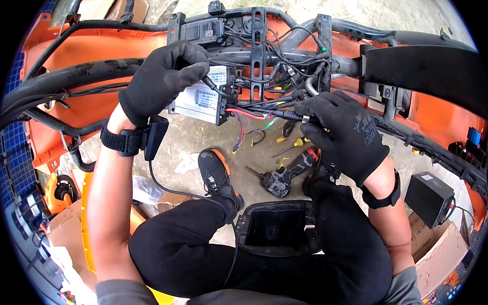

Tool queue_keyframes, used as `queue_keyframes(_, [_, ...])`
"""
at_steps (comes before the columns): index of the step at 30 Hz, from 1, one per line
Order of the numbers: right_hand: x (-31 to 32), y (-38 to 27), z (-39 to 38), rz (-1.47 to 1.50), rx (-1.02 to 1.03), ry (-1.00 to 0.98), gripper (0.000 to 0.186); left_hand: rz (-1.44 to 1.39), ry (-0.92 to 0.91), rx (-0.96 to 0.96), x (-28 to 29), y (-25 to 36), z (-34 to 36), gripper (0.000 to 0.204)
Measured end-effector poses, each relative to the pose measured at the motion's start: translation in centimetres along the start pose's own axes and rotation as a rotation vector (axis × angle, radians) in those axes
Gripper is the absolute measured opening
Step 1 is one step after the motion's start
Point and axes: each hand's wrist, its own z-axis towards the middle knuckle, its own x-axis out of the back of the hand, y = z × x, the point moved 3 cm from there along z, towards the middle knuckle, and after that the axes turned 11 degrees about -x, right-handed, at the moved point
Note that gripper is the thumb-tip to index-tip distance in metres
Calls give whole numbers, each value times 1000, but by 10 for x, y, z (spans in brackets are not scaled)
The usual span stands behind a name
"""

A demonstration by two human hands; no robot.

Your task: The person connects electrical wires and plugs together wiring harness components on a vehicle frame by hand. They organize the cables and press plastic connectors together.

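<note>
Our left hand [168, 77] pinches a black cable [210, 84] at eleven o'clock, beside the silver controller box [200, 102], our right hand [344, 132] a black connector [280, 115] at two (leads already run between), while dangling coloured wires [238, 135] seemingly await joining.

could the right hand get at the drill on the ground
Probably, reaching down: the drill lies uncovered between the shoes, though the right hand seems to be holding a cable and would have to let go.
</note>
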Motion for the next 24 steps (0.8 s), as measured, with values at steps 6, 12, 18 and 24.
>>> queue_keyframes(6, [-1,-1,-1,-40,6,39,29,36,116,10,-9,-12,1,21])
queue_keyframes(12, [1,1,-3,-106,-1,78,24,246,188,-107,-25,11,6,34])
queue_keyframes(18, [11,0,-7,-55,-9,120,22,675,140,-329,-36,29,4,50])
queue_keyframes(24, [18,10,-6,35,-5,185,22,892,20,-602,-67,61,17,36])
